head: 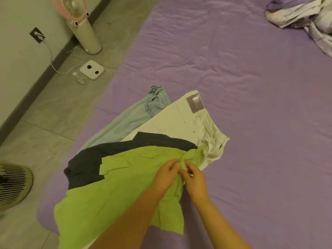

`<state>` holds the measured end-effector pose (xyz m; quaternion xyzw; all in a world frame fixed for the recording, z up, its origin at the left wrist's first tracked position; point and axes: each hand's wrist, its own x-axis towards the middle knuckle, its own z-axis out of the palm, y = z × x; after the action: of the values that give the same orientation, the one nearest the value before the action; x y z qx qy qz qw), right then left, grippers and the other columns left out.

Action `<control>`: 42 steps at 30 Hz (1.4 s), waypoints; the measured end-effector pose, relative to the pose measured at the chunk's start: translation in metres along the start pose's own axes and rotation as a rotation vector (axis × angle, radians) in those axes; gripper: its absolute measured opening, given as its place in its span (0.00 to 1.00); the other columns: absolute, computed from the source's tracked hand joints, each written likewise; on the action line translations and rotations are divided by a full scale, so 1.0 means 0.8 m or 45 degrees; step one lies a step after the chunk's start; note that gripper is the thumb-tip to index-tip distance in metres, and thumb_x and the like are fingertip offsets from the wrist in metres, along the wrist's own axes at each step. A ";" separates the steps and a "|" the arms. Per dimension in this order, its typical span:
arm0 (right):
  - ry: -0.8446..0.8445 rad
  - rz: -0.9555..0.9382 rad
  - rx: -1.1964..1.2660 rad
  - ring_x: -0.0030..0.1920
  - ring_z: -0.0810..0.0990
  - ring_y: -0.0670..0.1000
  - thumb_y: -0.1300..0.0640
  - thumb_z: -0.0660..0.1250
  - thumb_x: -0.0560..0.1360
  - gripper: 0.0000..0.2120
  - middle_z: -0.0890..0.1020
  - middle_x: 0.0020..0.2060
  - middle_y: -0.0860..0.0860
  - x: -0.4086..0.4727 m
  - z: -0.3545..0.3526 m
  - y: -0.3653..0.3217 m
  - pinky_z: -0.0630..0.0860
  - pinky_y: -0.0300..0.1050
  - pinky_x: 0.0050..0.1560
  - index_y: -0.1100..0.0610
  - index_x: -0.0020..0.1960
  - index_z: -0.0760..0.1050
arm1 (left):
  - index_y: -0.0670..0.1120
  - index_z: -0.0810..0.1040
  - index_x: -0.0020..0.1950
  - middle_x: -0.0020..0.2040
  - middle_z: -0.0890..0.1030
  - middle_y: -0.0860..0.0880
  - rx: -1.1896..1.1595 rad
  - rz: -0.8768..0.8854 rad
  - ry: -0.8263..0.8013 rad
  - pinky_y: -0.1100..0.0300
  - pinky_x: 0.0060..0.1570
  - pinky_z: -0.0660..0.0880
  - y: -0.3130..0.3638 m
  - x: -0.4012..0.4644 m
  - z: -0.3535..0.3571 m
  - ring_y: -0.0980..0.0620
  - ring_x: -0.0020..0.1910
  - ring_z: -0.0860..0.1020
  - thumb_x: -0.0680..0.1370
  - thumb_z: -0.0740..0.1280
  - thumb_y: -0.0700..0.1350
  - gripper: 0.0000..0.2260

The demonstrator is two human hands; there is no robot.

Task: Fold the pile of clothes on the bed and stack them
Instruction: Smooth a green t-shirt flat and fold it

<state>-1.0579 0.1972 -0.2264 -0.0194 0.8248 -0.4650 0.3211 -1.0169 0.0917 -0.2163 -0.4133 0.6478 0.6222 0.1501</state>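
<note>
Both hands, left (166,174) and right (193,178), pinch one bunched fold of the green shirt (115,193), topmost on the pile at the bed (251,87) corner. Separate the hands along the hem and lift. Spread rightward onto open sheet; the left bed edge lies close.

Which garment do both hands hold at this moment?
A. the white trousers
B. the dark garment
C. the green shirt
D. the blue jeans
C: the left hand and the right hand both pinch a fold of the green shirt, which lies on top of the pile.
</note>
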 end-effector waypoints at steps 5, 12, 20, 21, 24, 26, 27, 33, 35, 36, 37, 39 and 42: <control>-0.043 -0.194 0.278 0.46 0.78 0.37 0.64 0.66 0.76 0.16 0.80 0.47 0.43 -0.042 -0.010 -0.071 0.71 0.25 0.45 0.48 0.59 0.76 | 0.42 0.79 0.60 0.54 0.82 0.43 -0.463 -0.132 -0.022 0.56 0.52 0.72 0.062 -0.050 -0.026 0.49 0.52 0.78 0.81 0.61 0.47 0.13; 0.176 -0.447 0.339 0.45 0.79 0.43 0.60 0.68 0.75 0.17 0.79 0.45 0.45 -0.112 -0.041 -0.154 0.77 0.35 0.46 0.41 0.57 0.72 | 0.40 0.80 0.50 0.43 0.82 0.43 -0.319 0.160 -0.012 0.58 0.40 0.76 0.149 -0.135 -0.092 0.48 0.40 0.79 0.79 0.63 0.40 0.07; -0.213 -0.682 0.046 0.63 0.73 0.41 0.45 0.69 0.73 0.13 0.77 0.57 0.37 -0.172 -0.095 -0.264 0.69 0.35 0.59 0.40 0.57 0.74 | 0.43 0.80 0.45 0.40 0.80 0.45 0.040 0.627 -0.127 0.58 0.41 0.74 0.254 -0.274 -0.173 0.50 0.39 0.77 0.80 0.61 0.40 0.08; -0.230 -0.691 0.076 0.64 0.72 0.40 0.44 0.69 0.73 0.17 0.76 0.60 0.37 -0.181 -0.098 -0.274 0.68 0.39 0.63 0.42 0.61 0.73 | 0.43 0.79 0.45 0.40 0.80 0.45 0.057 0.667 -0.150 0.59 0.41 0.74 0.263 -0.291 -0.180 0.51 0.39 0.77 0.80 0.61 0.39 0.09; -0.376 -0.748 0.154 0.65 0.69 0.37 0.42 0.68 0.71 0.27 0.73 0.64 0.38 -0.214 -0.109 -0.310 0.68 0.41 0.65 0.41 0.69 0.67 | 0.42 0.79 0.46 0.41 0.80 0.45 0.106 0.784 -0.231 0.60 0.42 0.75 0.287 -0.340 -0.195 0.51 0.39 0.77 0.81 0.60 0.38 0.09; -0.418 -0.820 0.168 0.61 0.75 0.39 0.44 0.67 0.74 0.21 0.78 0.60 0.40 -0.235 -0.114 -0.334 0.73 0.39 0.60 0.45 0.65 0.72 | 0.42 0.79 0.45 0.39 0.80 0.46 0.110 0.867 -0.255 0.61 0.41 0.75 0.306 -0.372 -0.200 0.52 0.38 0.78 0.81 0.60 0.38 0.09; -0.388 -0.850 0.192 0.56 0.78 0.42 0.48 0.66 0.76 0.16 0.81 0.56 0.44 -0.244 -0.117 -0.345 0.75 0.39 0.56 0.51 0.61 0.76 | 0.43 0.79 0.45 0.38 0.81 0.47 0.102 0.906 -0.258 0.62 0.40 0.76 0.315 -0.387 -0.202 0.53 0.37 0.78 0.81 0.61 0.38 0.09; -0.091 -0.955 0.473 0.36 0.70 0.52 0.53 0.64 0.78 0.12 0.74 0.33 0.53 -0.313 -0.175 -0.403 0.66 0.45 0.36 0.61 0.41 0.76 | 0.42 0.81 0.47 0.38 0.83 0.47 0.052 1.148 -0.224 0.62 0.38 0.79 0.373 -0.464 -0.222 0.54 0.36 0.81 0.79 0.64 0.41 0.07; -0.041 -1.006 0.469 0.39 0.75 0.51 0.52 0.66 0.75 0.12 0.79 0.37 0.55 -0.338 -0.204 -0.416 0.71 0.45 0.39 0.62 0.44 0.79 | 0.42 0.82 0.47 0.40 0.84 0.47 0.099 1.204 -0.218 0.62 0.38 0.79 0.386 -0.482 -0.226 0.54 0.38 0.82 0.78 0.66 0.43 0.06; -0.028 -1.030 0.469 0.41 0.78 0.50 0.51 0.68 0.73 0.12 0.81 0.39 0.55 -0.350 -0.217 -0.421 0.74 0.44 0.42 0.60 0.44 0.81 | 0.43 0.83 0.47 0.41 0.85 0.48 0.119 1.225 -0.214 0.63 0.38 0.78 0.391 -0.488 -0.225 0.54 0.39 0.83 0.78 0.67 0.44 0.06; -0.014 -1.050 0.461 0.41 0.80 0.49 0.49 0.69 0.71 0.12 0.83 0.40 0.54 -0.362 -0.230 -0.425 0.77 0.43 0.43 0.58 0.44 0.82 | 0.44 0.83 0.46 0.41 0.85 0.48 0.136 1.243 -0.215 0.63 0.38 0.78 0.394 -0.494 -0.222 0.54 0.40 0.83 0.77 0.68 0.45 0.06; 0.024 -1.077 0.422 0.41 0.82 0.48 0.47 0.71 0.67 0.13 0.84 0.40 0.53 -0.382 -0.252 -0.430 0.79 0.40 0.42 0.56 0.43 0.83 | 0.46 0.83 0.45 0.41 0.85 0.49 0.173 1.281 -0.226 0.63 0.39 0.78 0.397 -0.501 -0.210 0.54 0.41 0.82 0.76 0.70 0.47 0.05; 0.087 -1.089 0.394 0.41 0.83 0.47 0.47 0.72 0.66 0.13 0.85 0.40 0.53 -0.406 -0.283 -0.428 0.79 0.38 0.40 0.55 0.43 0.84 | 0.48 0.80 0.50 0.43 0.83 0.50 0.240 1.356 -0.295 0.62 0.41 0.78 0.397 -0.507 -0.187 0.53 0.43 0.81 0.73 0.73 0.48 0.08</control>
<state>-1.0161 0.2814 0.2885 -0.2948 0.6734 -0.6741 0.0719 -0.9498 0.0576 0.3153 0.0578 0.7993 0.5930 -0.0786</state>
